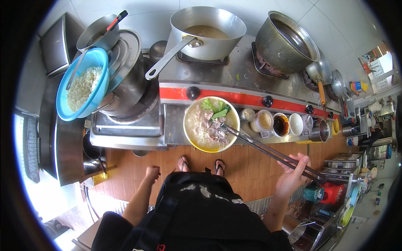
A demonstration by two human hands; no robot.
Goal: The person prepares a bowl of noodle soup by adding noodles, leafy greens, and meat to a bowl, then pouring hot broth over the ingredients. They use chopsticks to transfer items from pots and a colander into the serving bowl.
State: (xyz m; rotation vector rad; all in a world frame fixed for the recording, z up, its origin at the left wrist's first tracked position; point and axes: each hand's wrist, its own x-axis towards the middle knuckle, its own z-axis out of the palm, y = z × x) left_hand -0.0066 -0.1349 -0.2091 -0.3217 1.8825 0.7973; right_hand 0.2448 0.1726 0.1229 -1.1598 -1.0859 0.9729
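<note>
My right hand (295, 171) holds a pair of long dark chopsticks (267, 149). Their tips rest on the sliced meat (215, 128) in a bowl of noodle soup (185, 125), which also has green leaves (216, 108) at its far side. The bowl stands at the front edge of the steel counter, in front of the stove's red panel. On the left, my left hand (153, 174) hangs above the floor, its fingers curled, nothing visible in it. A blue plastic colander (105, 84) of pale noodles (83, 89) sits tilted at the far left.
On the stove are a long-handled aluminium saucepan (207, 47) with broth and a deep, dark-stained pot (279, 47). Right of the bowl stand a jar (263, 120), a container of dark sauce (281, 125) and a white bowl (296, 124). A lidded pot (125, 100) is beside the colander.
</note>
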